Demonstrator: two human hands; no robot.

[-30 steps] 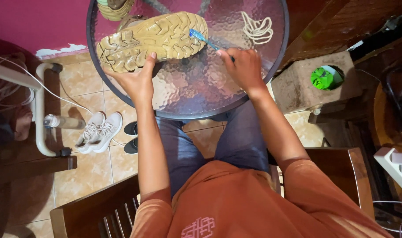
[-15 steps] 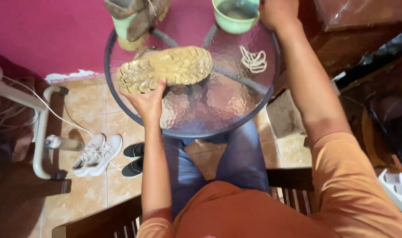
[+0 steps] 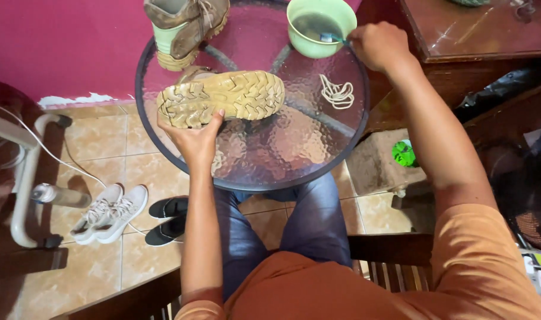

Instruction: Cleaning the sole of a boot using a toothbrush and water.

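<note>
A tan boot (image 3: 223, 98) lies on its side on the round glass table (image 3: 294, 154), its ridged sole facing me. My left hand (image 3: 194, 137) steadies that sole from the near side. My right hand (image 3: 378, 45) reaches to the far right of the table and is shut on a small brush (image 3: 331, 38), whose tip dips into a green bowl (image 3: 321, 25) of murky water. A second tan boot (image 3: 184, 28) stands upright at the table's far left. A coil of pale laces (image 3: 337, 93) rests on the glass to the right of the sole.
A dark wooden cabinet (image 3: 472, 53) stands right of the table. White sneakers (image 3: 109, 213) and black shoes (image 3: 168, 219) sit on the tiled floor at left, near a plastic bottle (image 3: 60, 195). A green object (image 3: 404, 154) lies on a block at right.
My right hand left the tabletop beside the sole, carrying the brush up to the green bowl. My view rose toward the far table edge. My left hand stayed on the boot.
</note>
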